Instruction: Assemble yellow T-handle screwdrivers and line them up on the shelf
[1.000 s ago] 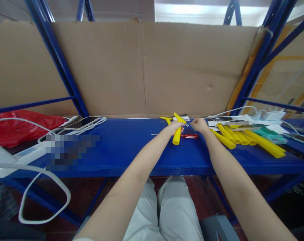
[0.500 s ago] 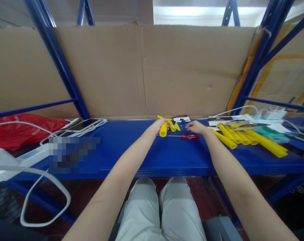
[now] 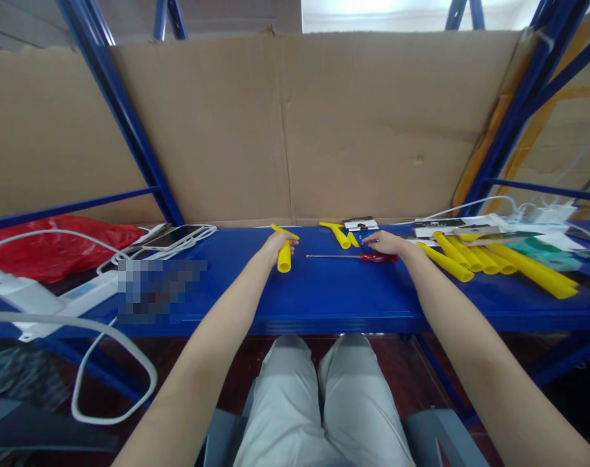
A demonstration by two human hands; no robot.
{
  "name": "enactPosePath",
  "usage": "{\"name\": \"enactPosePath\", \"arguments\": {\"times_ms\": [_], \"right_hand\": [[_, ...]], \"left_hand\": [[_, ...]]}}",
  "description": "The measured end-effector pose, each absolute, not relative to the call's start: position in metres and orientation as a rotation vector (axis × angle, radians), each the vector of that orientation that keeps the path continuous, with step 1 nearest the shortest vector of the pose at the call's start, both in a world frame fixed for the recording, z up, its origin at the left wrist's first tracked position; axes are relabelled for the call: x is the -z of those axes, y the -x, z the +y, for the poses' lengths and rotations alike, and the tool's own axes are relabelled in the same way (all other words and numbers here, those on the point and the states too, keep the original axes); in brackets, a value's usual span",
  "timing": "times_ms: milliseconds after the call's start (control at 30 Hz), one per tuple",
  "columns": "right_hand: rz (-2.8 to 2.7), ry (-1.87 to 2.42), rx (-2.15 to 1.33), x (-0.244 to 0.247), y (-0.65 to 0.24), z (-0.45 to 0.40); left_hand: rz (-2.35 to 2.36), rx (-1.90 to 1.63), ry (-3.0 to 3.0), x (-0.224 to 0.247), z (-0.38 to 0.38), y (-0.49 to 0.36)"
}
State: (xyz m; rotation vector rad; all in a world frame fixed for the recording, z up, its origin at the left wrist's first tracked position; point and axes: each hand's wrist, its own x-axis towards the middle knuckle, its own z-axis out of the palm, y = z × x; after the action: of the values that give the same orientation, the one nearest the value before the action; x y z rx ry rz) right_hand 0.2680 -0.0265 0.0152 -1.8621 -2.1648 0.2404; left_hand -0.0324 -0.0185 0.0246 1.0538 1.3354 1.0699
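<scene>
My left hand (image 3: 275, 245) is closed around a yellow T-shaped piece (image 3: 284, 259) at the middle of the blue table (image 3: 324, 292). To its right lie another yellow T-shaped piece (image 3: 342, 237) and a small yellow scrap (image 3: 353, 240). My right hand (image 3: 381, 242) rests low over the table beside tiny parts (image 3: 360, 236), fingers bent together; whether it pinches one is too small to tell. Just below that hand is a screwdriver with a red handle (image 3: 378, 258), its shaft pointing left. A black and white packet (image 3: 361, 224) lies behind.
Several yellow tubes (image 3: 445, 263) and a knife (image 3: 513, 237) lie on the right. On the left are a red bag (image 3: 66, 246), a phone (image 3: 173, 237), white cables and a power strip (image 3: 91, 292). Cardboard (image 3: 217, 130) stands behind the table.
My left hand has moved left, carrying the yellow T-shaped piece away from the other one. My right hand stays near the tiny parts. The view has shifted slightly.
</scene>
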Motion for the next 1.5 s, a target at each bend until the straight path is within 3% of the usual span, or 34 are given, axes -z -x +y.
{"name": "enactPosePath", "arguments": {"times_ms": [1500], "right_hand": [[-2.17, 1.994, -0.041, -0.001, -0.267, -0.006]], "left_hand": [[1.528, -0.985, -1.424, -0.02, -0.033, 0.025]]}}
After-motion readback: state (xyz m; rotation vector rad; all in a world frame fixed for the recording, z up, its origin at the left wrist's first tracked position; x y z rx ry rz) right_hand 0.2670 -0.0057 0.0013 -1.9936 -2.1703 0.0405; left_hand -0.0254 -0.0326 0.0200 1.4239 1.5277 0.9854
